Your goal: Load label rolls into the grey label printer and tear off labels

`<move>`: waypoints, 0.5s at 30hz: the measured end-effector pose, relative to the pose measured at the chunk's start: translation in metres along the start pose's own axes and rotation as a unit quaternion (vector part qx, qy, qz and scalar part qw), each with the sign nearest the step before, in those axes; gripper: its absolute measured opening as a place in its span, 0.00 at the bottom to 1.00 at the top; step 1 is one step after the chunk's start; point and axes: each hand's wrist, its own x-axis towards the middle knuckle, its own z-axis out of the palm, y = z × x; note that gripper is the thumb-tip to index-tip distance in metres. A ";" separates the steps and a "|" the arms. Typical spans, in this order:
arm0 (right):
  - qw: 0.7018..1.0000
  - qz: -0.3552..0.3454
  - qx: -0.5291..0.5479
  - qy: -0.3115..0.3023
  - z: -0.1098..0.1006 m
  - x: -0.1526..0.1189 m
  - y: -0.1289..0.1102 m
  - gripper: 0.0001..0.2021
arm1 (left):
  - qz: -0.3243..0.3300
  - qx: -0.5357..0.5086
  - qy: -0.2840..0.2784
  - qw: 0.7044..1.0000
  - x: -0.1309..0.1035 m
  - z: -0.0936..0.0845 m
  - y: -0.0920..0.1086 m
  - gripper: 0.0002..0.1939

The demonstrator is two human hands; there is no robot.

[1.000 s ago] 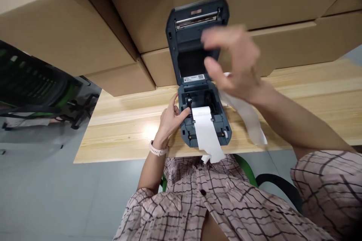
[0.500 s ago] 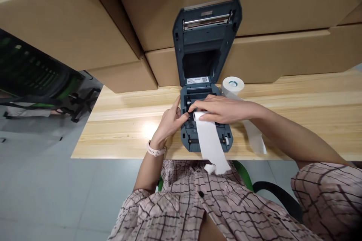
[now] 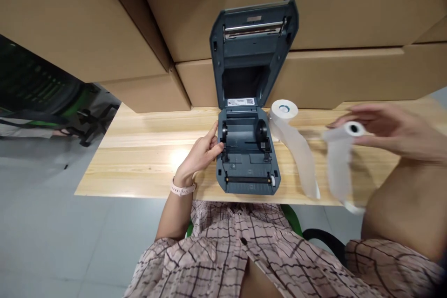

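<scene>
A dark grey label printer (image 3: 248,185) stands on the table with its lid (image 3: 253,51) raised. Two black roll holders and a black roller show inside its bay, with no roll between the holders. My left hand (image 3: 200,152) grips the printer's left edge, thumb on the rim and index finger along the outer side. Off to the right, my right hand (image 3: 394,132) pinches a small white paper roll (image 3: 344,135) above the table. Its loose strip hangs down and is blurred. A larger white label roll (image 3: 284,110) lies beside the printer, its strip trailing towards the front edge.
Large cardboard boxes (image 3: 216,9) stand close behind the printer along the back of the wooden table (image 3: 139,149). The table's front edge runs just before my body. A dark chair (image 3: 38,88) is on the floor to the left.
My right hand has lifted the small paper roll out of the printer and carried it to the right. The printer's bay is now uncovered. My left hand stays at the printer's left edge.
</scene>
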 end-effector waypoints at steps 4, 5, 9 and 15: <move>0.993 0.032 0.077 -0.085 0.054 0.028 0.011 0.32 | 0.001 -0.016 -0.006 1.000 -0.001 0.001 -0.003 0.42; 0.992 0.029 0.089 -0.087 0.063 0.033 0.012 0.30 | 0.001 -0.018 -0.008 1.000 -0.001 0.000 -0.003 0.42; 0.983 -0.006 0.123 -0.139 0.064 0.039 0.012 0.32 | 0.013 -0.006 -0.019 1.000 -0.001 -0.001 0.001 0.41; 0.983 0.010 0.132 -0.129 0.042 0.060 -0.002 0.35 | 0.012 0.021 -0.031 0.999 0.001 -0.003 0.009 0.41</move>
